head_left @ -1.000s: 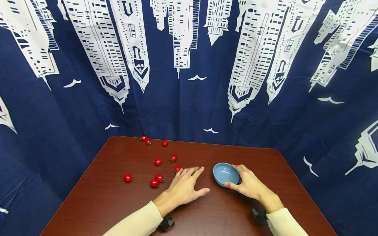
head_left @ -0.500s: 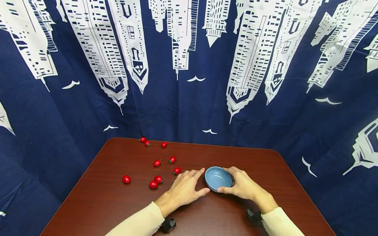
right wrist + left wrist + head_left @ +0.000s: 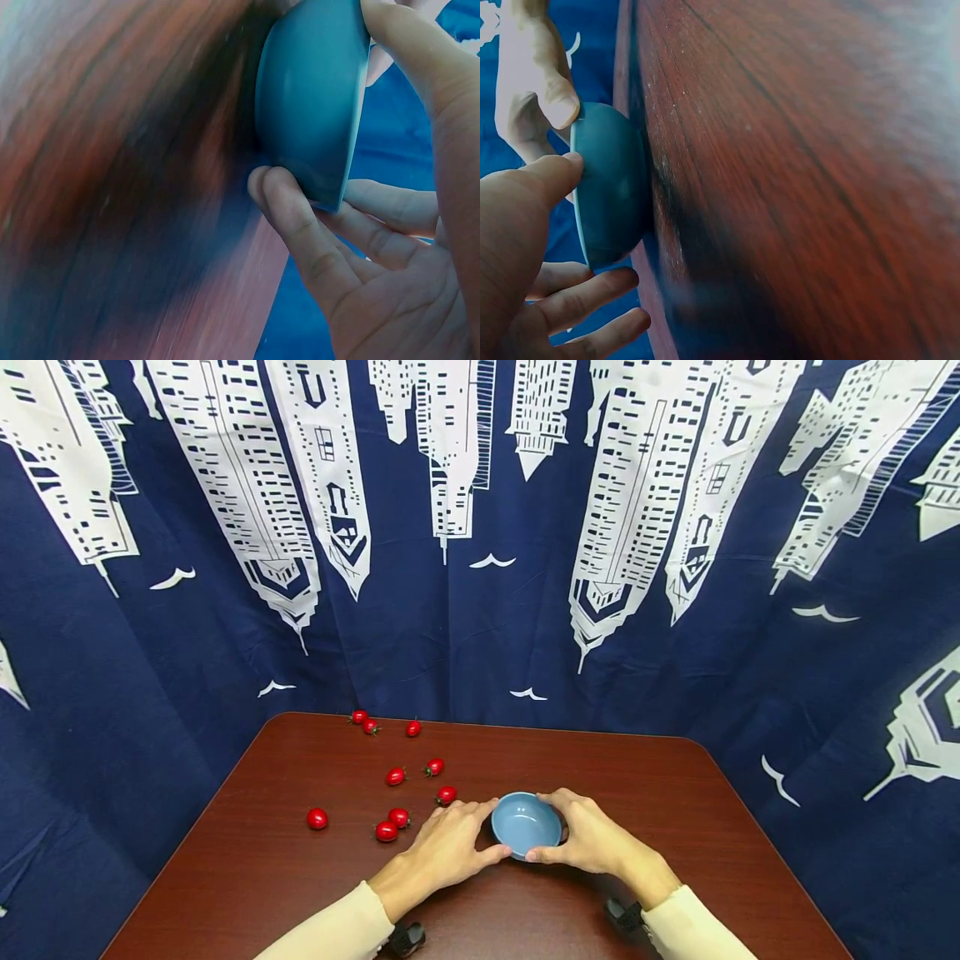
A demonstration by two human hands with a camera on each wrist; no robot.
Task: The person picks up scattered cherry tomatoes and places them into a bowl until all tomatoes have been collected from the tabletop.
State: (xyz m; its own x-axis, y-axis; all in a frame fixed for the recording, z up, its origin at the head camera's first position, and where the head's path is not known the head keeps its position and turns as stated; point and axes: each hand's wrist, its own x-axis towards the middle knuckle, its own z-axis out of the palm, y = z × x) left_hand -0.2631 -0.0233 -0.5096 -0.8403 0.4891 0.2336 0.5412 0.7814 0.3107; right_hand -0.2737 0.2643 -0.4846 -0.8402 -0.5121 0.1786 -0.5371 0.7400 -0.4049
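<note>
A small blue bowl (image 3: 527, 824) is upright between the two hands in the head view, its inside bare. My right hand (image 3: 596, 837) grips its right side, thumb at the near rim and fingers round the far side. On the left, my left hand (image 3: 442, 852) has its thumb and index finger at the rim. The left wrist view shows the left thumb on the rim of the bowl (image 3: 611, 184) and fingers at its other end. Right fingers (image 3: 296, 214) reach against the underside in the right wrist view. Whether the bowl touches the table cannot be told.
Several red cherry tomatoes lie scattered on the brown table (image 3: 247, 877), left of and beyond the left hand. The closest tomato (image 3: 446, 795) is just past the left fingers; a pair (image 3: 359, 717) sits by the far edge. A blue patterned cloth (image 3: 450, 635) hangs behind.
My right hand has brought the bowl leftward and a little nearer. The left hand has gone from reaching with nothing in it to holding the bowl's left side. The tomatoes stay put.
</note>
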